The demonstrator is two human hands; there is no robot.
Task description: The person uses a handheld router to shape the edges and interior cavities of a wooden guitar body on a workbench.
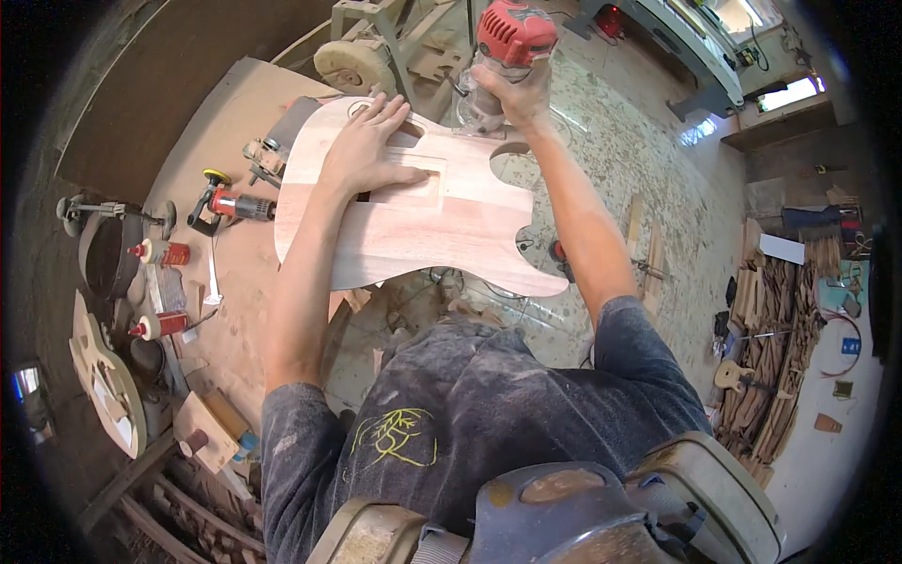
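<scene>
A pale wooden guitar body (413,235) with routed pockets lies partly over the bench edge. My left hand (365,150) rests flat on its upper left part, fingers spread, the thumb reaching over the rectangular recess. With my right hand (515,89) I grip a red trim router (515,38) with a clear base, at the body's far edge near the neck end. Its bit is hidden.
The bench (235,320) carries a red and black power tool (235,204), red glue bottles (162,252) and a second guitar-shaped piece (111,390). A round sanding disc (352,70) stands beyond the body. Stacked wood offcuts (780,329) line the right side.
</scene>
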